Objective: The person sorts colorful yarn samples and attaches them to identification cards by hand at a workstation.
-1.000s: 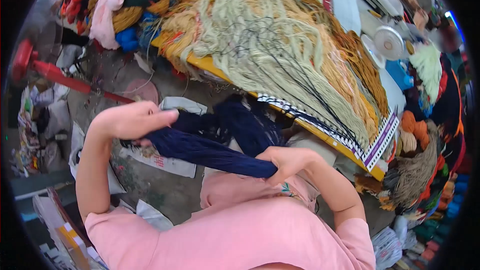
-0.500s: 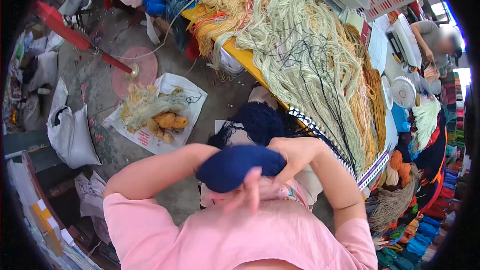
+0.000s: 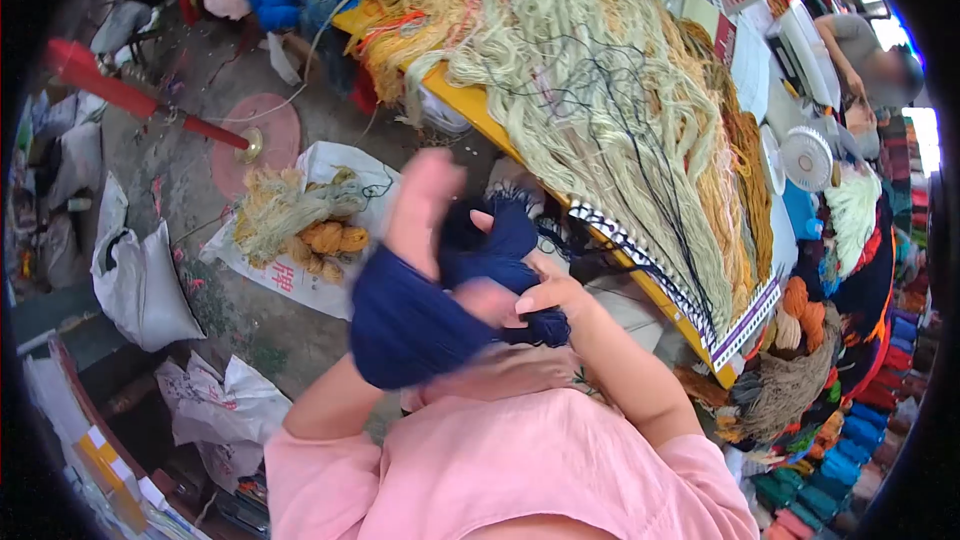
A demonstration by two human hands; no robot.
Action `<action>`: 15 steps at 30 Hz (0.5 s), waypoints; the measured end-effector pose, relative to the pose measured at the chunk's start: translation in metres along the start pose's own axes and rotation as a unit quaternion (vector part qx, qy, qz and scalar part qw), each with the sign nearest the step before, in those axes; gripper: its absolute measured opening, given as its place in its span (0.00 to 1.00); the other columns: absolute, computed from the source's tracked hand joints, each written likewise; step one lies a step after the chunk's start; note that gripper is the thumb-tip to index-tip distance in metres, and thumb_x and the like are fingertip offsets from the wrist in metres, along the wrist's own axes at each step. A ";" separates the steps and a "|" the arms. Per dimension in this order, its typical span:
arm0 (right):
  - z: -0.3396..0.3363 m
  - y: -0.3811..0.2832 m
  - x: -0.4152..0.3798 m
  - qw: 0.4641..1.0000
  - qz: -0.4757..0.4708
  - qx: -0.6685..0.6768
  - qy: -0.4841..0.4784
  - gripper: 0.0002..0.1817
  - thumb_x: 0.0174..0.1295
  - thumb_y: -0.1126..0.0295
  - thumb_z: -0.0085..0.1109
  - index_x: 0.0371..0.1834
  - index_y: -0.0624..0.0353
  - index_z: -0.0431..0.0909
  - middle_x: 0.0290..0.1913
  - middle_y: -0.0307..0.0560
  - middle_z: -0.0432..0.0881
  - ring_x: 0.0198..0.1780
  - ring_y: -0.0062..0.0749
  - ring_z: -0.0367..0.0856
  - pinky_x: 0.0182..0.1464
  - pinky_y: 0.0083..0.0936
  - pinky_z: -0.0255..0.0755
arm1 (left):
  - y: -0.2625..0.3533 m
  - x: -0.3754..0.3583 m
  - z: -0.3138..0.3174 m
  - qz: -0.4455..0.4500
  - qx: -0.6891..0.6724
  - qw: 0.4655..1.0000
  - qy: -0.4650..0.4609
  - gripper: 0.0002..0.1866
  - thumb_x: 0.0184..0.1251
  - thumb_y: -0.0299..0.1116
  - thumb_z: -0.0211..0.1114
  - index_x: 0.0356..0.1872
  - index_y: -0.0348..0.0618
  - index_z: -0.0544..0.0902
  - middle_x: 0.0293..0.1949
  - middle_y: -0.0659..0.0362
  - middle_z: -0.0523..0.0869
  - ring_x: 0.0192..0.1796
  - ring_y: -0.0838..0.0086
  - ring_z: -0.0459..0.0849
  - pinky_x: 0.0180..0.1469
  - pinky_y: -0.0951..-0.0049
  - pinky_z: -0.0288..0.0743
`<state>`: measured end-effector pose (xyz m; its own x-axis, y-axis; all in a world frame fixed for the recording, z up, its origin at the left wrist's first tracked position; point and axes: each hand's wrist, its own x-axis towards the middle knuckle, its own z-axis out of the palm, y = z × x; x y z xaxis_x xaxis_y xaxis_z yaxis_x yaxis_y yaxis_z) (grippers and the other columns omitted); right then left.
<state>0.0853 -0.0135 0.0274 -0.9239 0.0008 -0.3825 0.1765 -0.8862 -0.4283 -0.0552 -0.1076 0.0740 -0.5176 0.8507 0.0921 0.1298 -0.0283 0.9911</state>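
Observation:
A skein of navy yarn [image 3: 415,325] is looped round my left hand [image 3: 425,220], which is raised and smeared by motion, so its finger pose is unclear. My right hand [image 3: 552,298] pinches the navy yarn at the right end of the bundle, close to the left hand. More dark navy yarn hangs between and beyond the hands, its strands partly hidden by them. Both hands are in front of my body, left of the yellow table edge [image 3: 482,123].
Pale green and yellow yarn [image 3: 600,90] covers the table on the right, with a fan [image 3: 806,158] beyond. A white sack [image 3: 335,285] with yarn lies on the floor. A red pole [image 3: 120,90] stands left. Another person [image 3: 850,60] is at upper right.
My left hand has risen, and the navy yarn now wraps round it and spreads lower left. My right hand has moved slightly down. The view has shifted a little.

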 end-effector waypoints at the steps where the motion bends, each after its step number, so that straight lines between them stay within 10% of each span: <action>1: 0.000 -0.003 -0.004 0.999 0.011 -0.051 -0.005 0.39 0.36 0.72 0.60 0.56 0.61 0.55 0.43 0.47 0.70 0.34 0.26 0.70 0.36 0.19 0.66 | -0.004 0.000 0.006 -0.097 -0.100 0.982 0.124 0.38 0.42 0.44 0.63 0.52 0.35 0.57 0.54 0.49 0.60 0.58 0.64 0.58 0.56 0.67 0.53; 2: 0.007 -0.012 -0.007 0.970 0.024 -0.240 0.007 0.36 0.37 0.70 0.61 0.53 0.63 0.58 0.42 0.47 0.71 0.34 0.27 0.70 0.37 0.19 0.65 | -0.043 -0.014 -0.003 -0.251 -0.286 0.912 0.155 0.32 0.52 0.48 0.54 0.51 0.35 0.59 0.53 0.49 0.62 0.59 0.62 0.56 0.57 0.67 0.52; 3: 0.012 -0.017 -0.008 0.906 0.041 -0.421 0.020 0.33 0.38 0.67 0.62 0.50 0.66 0.61 0.41 0.47 0.71 0.35 0.28 0.70 0.39 0.19 0.64 | -0.100 -0.029 -0.006 -0.269 -0.557 0.785 -0.026 0.31 0.54 0.51 0.49 0.51 0.35 0.60 0.52 0.49 0.63 0.59 0.62 0.57 0.58 0.66 0.52; 4: 0.003 -0.001 -0.003 0.894 -0.071 -0.441 -0.046 0.30 0.38 0.62 0.64 0.43 0.67 0.66 0.35 0.47 0.73 0.35 0.31 0.71 0.39 0.22 0.64 | -0.137 -0.038 -0.005 -0.257 -0.762 0.560 -0.199 0.32 0.56 0.54 0.44 0.50 0.34 0.61 0.52 0.48 0.65 0.59 0.61 0.58 0.58 0.64 0.52; 5: 0.017 -0.016 -0.010 0.824 0.021 -0.562 -0.067 0.29 0.38 0.61 0.62 0.40 0.73 0.65 0.38 0.59 0.72 0.39 0.38 0.71 0.44 0.24 0.63 | -0.092 -0.037 0.012 -0.514 -0.604 0.609 -0.016 0.36 0.54 0.60 0.40 0.50 0.33 0.62 0.50 0.47 0.67 0.56 0.60 0.63 0.58 0.63 0.54; 6: 0.022 -0.019 -0.011 0.714 0.130 -0.681 -0.096 0.31 0.37 0.58 0.62 0.35 0.77 0.63 0.36 0.67 0.71 0.39 0.44 0.72 0.42 0.28 0.64 | -0.088 -0.048 0.023 -0.458 -0.600 0.654 -0.048 0.36 0.54 0.58 0.42 0.50 0.33 0.62 0.50 0.47 0.68 0.55 0.60 0.64 0.57 0.63 0.55; 8: 0.018 -0.014 -0.022 0.722 0.124 -0.673 -0.100 0.33 0.36 0.56 0.62 0.33 0.79 0.62 0.33 0.69 0.71 0.38 0.48 0.72 0.40 0.31 0.65 | -0.073 -0.054 0.035 -0.359 -0.597 0.716 -0.051 0.33 0.54 0.51 0.49 0.52 0.32 0.60 0.45 0.54 0.73 0.50 0.65 0.69 0.55 0.65 0.59; 10: 0.010 -0.013 -0.036 0.764 0.015 -0.644 0.021 0.33 0.36 0.57 0.62 0.41 0.72 0.62 0.33 0.65 0.72 0.37 0.51 0.72 0.41 0.32 0.66 | -0.089 -0.043 0.038 -0.321 -0.747 0.580 -0.053 0.33 0.55 0.49 0.50 0.56 0.37 0.55 0.36 0.59 0.76 0.42 0.71 0.72 0.50 0.67 0.62; 15: 0.010 0.002 -0.057 0.552 -0.180 -0.779 0.237 0.43 0.27 0.62 0.66 0.52 0.62 0.58 0.51 0.55 0.60 0.53 0.46 0.59 0.53 0.38 0.52 | -0.071 -0.007 0.065 -0.464 -0.523 0.712 0.070 0.12 0.60 0.39 0.48 0.38 0.43 0.71 0.14 0.68 0.68 0.23 0.81 0.69 0.37 0.75 0.66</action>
<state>0.1350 -0.0200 0.0565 -0.8673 0.4947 -0.0554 0.4282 0.6849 -0.5895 -0.0062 -0.0773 -0.0030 -0.0597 0.6993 -0.7123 -0.9854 0.0729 0.1541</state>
